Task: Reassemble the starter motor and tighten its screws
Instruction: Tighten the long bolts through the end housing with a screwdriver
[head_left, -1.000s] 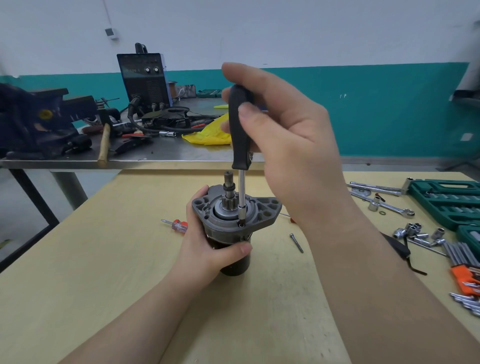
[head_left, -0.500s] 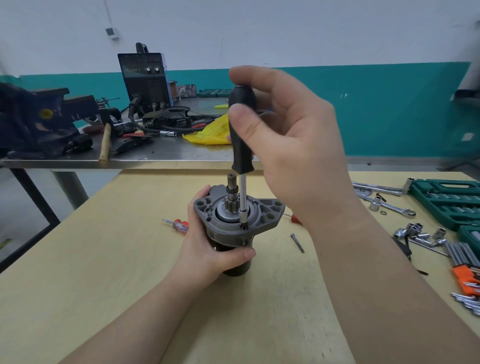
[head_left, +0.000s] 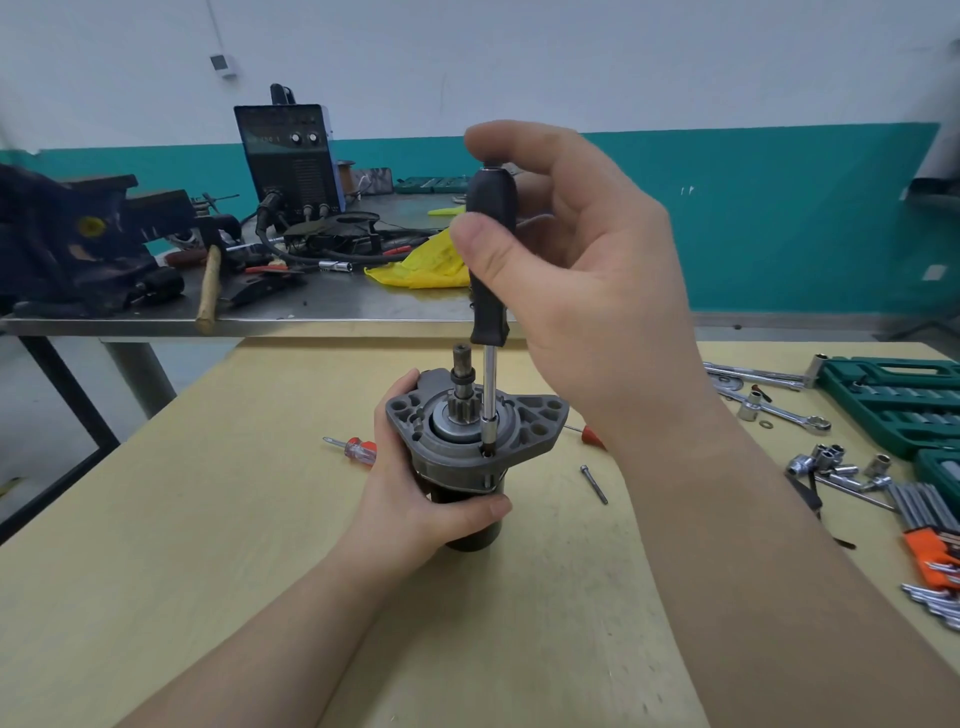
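The starter motor (head_left: 470, 441) stands upright on the wooden counter (head_left: 208, 545) near its centre, grey flanged end up, with the pinion shaft (head_left: 462, 374) rising from the middle. The left hand (head_left: 415, 499) wraps around the dark body below the flange from the 9 o'clock side, its fingers (head_left: 400, 395) curled behind the housing and the thumb pressed across the front, so it is closed firmly on the motor.

The right hand (head_left: 587, 291) holds a screwdriver (head_left: 489, 291) vertically above the flange. The thumb and the bent forefinger pinch the black handle, the forefinger arching over its top end; the other fingers are loosely spread behind it. The steel shank runs straight down just beside the pinion shaft, and its tip sits in a screw hole (head_left: 487, 452) at the 6 o'clock edge of the flange.

A loose bolt (head_left: 594, 483) lies on the counter at the motor's 4 o'clock, near but apart from it. A small red-handled screwdriver (head_left: 353, 448) lies at 9 o'clock, partly behind the left hand. At 3 o'clock, well apart, lie wrenches (head_left: 774, 410), loose sockets (head_left: 831, 462) and a green tool case (head_left: 904, 395). At 12 o'clock, behind, a metal counter (head_left: 311, 312) carries a welding machine (head_left: 288, 156), a vise (head_left: 78, 239) and a hammer (head_left: 208, 286).
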